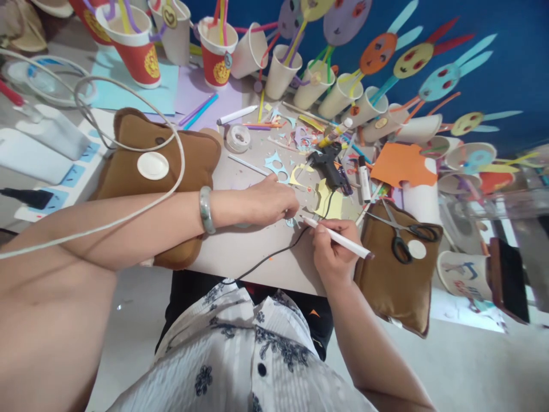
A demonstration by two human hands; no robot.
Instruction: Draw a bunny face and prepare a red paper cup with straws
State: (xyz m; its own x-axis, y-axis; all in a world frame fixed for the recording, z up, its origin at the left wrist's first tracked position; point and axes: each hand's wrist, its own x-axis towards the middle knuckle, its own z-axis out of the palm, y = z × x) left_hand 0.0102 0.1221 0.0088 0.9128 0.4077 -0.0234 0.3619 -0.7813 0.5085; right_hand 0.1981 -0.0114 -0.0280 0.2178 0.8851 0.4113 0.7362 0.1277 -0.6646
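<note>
Table: pale surface (244, 249) under both hands, strewn with cut paper beyond the grip.
Cup row: paper cups (281, 80) stand beyond the grip, several carrying rabbit-eared faces (378, 53); those look complete, judging by their drawn features.
Brown pouches: one (128, 146) left of the grip, behind the left forearm; another (377, 286) to its right, scissors (401, 232) on top.
Left hand: (272, 200) reaches across palm down, fingers curled beside the pen tip; whether they press anything, I cannot tell.
Right hand: (332, 246) in a writing pose, thumb and fingers clamped on the white pen (345, 241).
Glue gun: (329, 166) black, just beyond the grip.
Blue disc: (290, 222) just left of the pen tip, bearing dark marks; its drawing seems under way, the remainder too small to judge.
</note>
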